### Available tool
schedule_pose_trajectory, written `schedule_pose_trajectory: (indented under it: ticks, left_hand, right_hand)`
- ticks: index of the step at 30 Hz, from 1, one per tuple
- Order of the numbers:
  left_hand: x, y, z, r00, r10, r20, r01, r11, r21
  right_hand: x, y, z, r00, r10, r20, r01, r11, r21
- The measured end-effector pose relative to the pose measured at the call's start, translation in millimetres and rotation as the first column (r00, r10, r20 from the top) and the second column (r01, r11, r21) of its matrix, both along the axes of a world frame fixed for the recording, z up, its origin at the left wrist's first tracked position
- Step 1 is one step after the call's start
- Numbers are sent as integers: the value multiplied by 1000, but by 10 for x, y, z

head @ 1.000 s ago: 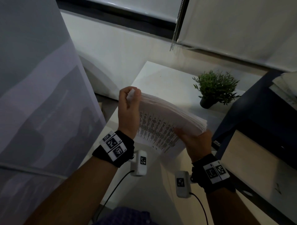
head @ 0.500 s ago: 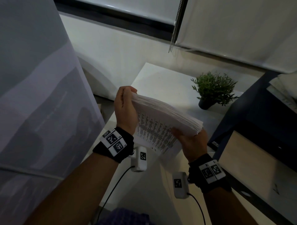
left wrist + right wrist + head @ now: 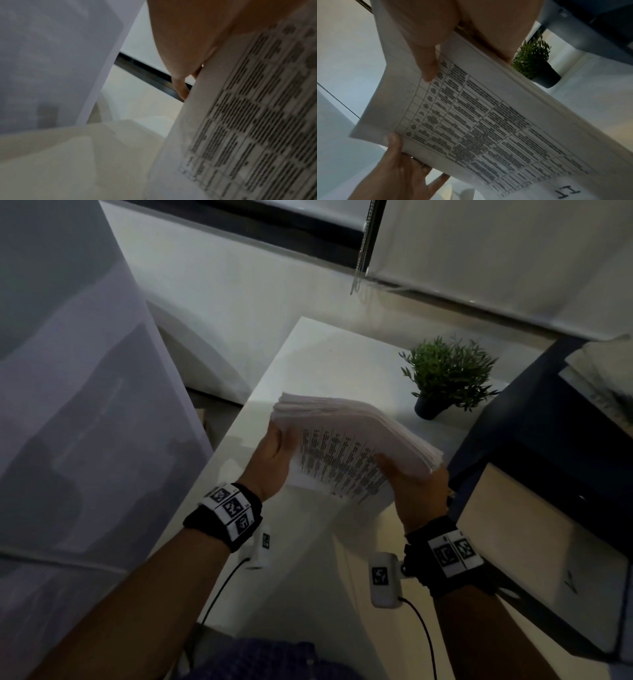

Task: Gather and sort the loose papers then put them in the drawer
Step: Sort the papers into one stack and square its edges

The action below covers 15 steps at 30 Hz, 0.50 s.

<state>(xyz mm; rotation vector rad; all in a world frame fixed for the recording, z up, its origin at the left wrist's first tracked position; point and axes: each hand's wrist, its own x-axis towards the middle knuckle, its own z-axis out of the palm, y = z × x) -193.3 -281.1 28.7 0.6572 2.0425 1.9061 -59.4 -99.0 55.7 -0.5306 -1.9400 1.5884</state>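
Only legible mark: handwritten "11" at the corner of the top sheet of the paper stack (image 3: pixel 513 121), right wrist view. Printed table on that sheet too blurred to read. Wristband tags (image 3: pixel 231 510) carry square codes, no text.

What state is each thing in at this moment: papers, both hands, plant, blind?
Stack of papers: held up off the white table, tilted, printed table facing the person.
Left hand: holds the stack's left edge.
Right hand: grips its right corner.
Potted plant: upright on the table.
Roller blind: lowered.
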Motion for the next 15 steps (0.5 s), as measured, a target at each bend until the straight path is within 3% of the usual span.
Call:
schedule_pose_trajectory:
  ticks: [3, 9, 12, 15]
  left_hand:
    - [-57, -8, -133, 991, -4, 133, -11, 994, 110]
    - [-66, 34, -239, 944, -33, 327, -10, 992, 129]
    - [-63, 51, -252, 965, -56, 258, 33, 995, 92]
    - [-130, 56, -391, 986, -122, 118, 134, 986, -100]
  right_hand:
    - [0, 19, -4, 1000, 16, 14, -16, 1000, -13]
    - [-25, 51, -17, 999, 27, -17, -28, 999, -46]
    - [-40, 68, 14, 999, 17, -50, -20, 997, -78]
    - [-47, 131, 19, 999, 27, -25, -29, 996, -80]
